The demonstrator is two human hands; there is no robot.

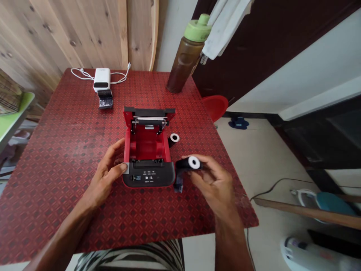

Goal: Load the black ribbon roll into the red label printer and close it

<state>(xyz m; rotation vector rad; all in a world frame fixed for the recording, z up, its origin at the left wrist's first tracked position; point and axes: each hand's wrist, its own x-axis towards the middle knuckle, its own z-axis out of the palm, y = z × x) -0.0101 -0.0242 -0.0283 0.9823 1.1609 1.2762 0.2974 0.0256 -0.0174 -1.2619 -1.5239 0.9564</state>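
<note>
The right hand has its fingers around a black roll, lying roughly crosswise just right of the open printer mid-bench; the left hand clasps the printer's near-left corner.

No text can be read with certainty. On the black front panel of the red label printer, three small white captions, each in two short lines, stand in a row above two round buttons, with another white line below them; all are too small to make out. A little display left of the buttons shows pale blue characters, equally illegible. The white power bank bears a faint grey mark near its top edge. The green lid of the drinking bottle carries indistinct lettering, and whitish lettering on the dark blue slippers is blurred.
</note>
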